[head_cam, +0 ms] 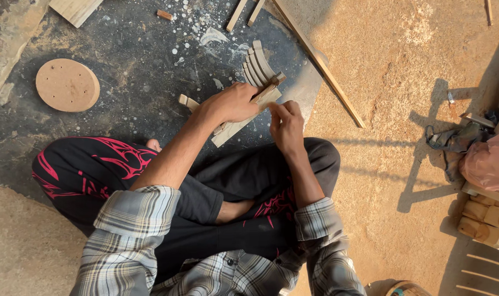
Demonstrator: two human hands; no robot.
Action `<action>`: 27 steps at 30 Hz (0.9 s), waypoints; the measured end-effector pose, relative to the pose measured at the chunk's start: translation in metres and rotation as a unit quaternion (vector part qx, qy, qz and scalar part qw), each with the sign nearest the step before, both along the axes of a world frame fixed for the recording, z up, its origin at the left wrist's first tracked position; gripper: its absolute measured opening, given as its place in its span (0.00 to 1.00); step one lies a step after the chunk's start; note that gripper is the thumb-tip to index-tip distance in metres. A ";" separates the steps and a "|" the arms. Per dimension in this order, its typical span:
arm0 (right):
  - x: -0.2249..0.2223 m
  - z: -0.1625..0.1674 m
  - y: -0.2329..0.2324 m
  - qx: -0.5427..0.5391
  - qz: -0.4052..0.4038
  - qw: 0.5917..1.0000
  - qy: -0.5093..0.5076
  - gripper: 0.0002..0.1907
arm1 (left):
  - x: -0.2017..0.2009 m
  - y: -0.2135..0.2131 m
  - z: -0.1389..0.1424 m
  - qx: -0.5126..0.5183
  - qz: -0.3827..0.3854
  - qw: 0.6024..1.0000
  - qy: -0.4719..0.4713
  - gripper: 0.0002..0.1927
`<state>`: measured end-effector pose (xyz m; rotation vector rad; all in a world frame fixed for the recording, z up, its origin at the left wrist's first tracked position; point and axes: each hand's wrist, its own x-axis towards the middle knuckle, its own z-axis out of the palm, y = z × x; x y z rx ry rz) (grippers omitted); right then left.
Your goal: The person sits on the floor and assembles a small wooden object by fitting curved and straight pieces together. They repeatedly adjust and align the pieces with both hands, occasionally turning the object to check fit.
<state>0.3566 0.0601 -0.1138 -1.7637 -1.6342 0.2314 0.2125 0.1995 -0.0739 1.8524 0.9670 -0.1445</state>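
Observation:
I sit cross-legged on the ground. My left hand [234,102] grips a flat wooden strip [233,129] that slants over a dark mat [123,60]. My right hand [285,121] pinches the strip's near edge with its fingertips, just right of the left hand. A fan of several curved wooden slats [257,66] lies just beyond my left hand, touching the strip's far end. A small wooden stub [188,101] pokes out left of my left wrist.
A round wooden disc [67,85] with small holes lies at the left on the mat. A long thin batten [320,66] slants across sandy ground. Wood blocks [485,219], a pink bag [491,161] and a rag [452,140] sit at the right edge.

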 end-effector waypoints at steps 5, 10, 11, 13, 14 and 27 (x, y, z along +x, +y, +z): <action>-0.025 -0.001 -0.012 0.023 0.122 0.992 -0.017 0.15 | 0.001 0.000 0.004 0.045 0.002 0.998 -0.042 0.17; -0.041 -0.011 -0.015 0.006 0.148 0.988 -0.034 0.13 | 0.001 -0.001 0.002 -0.008 0.011 1.000 0.011 0.16; -0.034 -0.009 -0.007 -0.001 0.072 0.996 -0.042 0.09 | 0.001 -0.002 0.000 -0.009 0.013 1.000 0.006 0.16; -0.027 -0.001 0.005 0.015 0.014 0.999 -0.047 0.11 | 0.001 -0.004 -0.001 0.006 0.009 1.000 -0.013 0.17; -0.027 0.004 0.010 0.025 -0.015 0.998 -0.051 0.12 | 0.002 -0.004 -0.001 0.014 0.006 1.000 -0.025 0.17; 0.004 0.017 0.006 -0.003 -0.175 0.978 0.116 0.06 | -0.007 -0.028 -0.004 0.057 0.024 0.997 -0.041 0.16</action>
